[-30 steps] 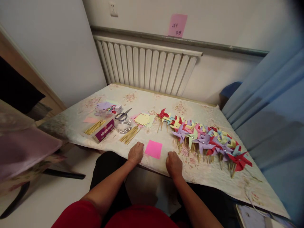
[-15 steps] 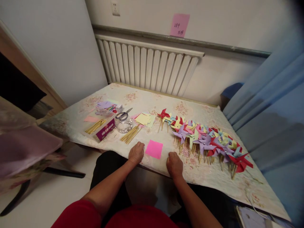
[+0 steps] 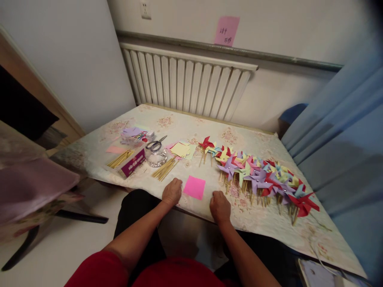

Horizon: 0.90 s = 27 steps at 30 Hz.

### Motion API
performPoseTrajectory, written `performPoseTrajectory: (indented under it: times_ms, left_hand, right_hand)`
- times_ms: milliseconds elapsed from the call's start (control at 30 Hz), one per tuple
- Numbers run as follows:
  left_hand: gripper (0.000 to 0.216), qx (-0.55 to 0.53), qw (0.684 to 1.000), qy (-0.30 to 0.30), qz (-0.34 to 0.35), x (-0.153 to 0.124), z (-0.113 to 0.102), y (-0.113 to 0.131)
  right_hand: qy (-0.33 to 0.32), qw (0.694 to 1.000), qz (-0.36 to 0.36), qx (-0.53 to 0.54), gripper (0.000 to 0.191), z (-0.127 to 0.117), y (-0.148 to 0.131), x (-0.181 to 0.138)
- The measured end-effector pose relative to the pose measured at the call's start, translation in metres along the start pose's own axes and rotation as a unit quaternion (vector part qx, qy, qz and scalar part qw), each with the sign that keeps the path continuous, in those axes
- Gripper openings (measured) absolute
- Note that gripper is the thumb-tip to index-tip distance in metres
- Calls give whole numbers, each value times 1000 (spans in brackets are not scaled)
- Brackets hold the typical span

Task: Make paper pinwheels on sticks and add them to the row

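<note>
A pink paper square (image 3: 194, 187) lies flat near the table's front edge. My left hand (image 3: 172, 191) rests on the table just left of it, fingers curled into a loose fist with nothing seen in them. My right hand (image 3: 220, 207) rests at the table edge just right of the square, also curled closed. Neither hand touches the paper. A long heap of several finished paper pinwheels (image 3: 257, 175) in red, purple, yellow and pink on wooden sticks lies to the right of my right hand.
On the flowered tablecloth (image 3: 179, 123) to the left lie loose wooden sticks (image 3: 164, 169), a purple box of sticks (image 3: 127, 161), scissors (image 3: 155, 144), a clear dish (image 3: 156, 159) and yellow paper squares (image 3: 181, 150). A radiator (image 3: 185, 81) stands behind, a blue curtain (image 3: 344, 131) at right.
</note>
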<state>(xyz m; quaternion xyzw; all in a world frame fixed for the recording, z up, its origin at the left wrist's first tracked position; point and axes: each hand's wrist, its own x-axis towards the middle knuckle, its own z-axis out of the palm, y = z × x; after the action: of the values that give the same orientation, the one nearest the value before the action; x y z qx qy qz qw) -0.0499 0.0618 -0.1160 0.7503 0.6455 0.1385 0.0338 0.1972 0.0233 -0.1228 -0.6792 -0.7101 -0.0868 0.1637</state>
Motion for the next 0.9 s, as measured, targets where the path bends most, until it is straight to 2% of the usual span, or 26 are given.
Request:
performPoseTrajectory:
  times_ms: [900]
  left_hand:
    - [19, 18, 1000, 13, 2, -1, 0, 2]
  right_hand:
    - [12, 1000, -4, 6, 9, 0, 0, -1]
